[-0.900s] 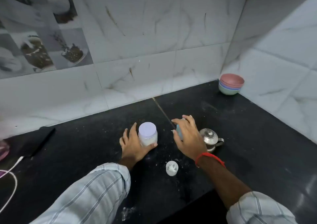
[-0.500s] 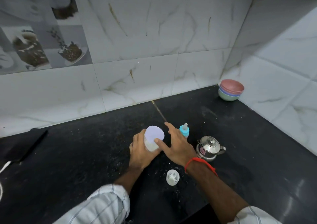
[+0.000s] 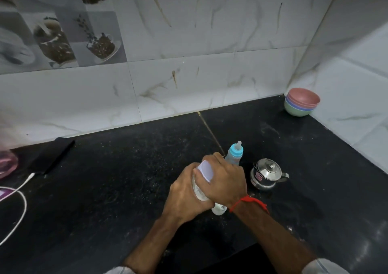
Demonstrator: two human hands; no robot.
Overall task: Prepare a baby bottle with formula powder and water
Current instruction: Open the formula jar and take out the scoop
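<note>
Fingers of left hand [image 3: 184, 191] and right hand [image 3: 225, 179] curl around the formula jar [image 3: 204, 174], right seemingly gripping its lid.

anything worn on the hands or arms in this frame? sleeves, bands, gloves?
No gloves; both hands are bare. The right hand has a red thread band tied round the wrist. Both forearms are bare, with light sleeve cuffs just showing at the bottom edge: left sleeve, right sleeve.

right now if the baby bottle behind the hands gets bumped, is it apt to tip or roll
Probably tips fairly easily: the baby bottle stands upright, tall and narrow, on the counter. If knocked over, its round body would likely roll. It looks like light plastic, though its fill level is hidden behind the right hand, so its weight is uncertain.
</note>
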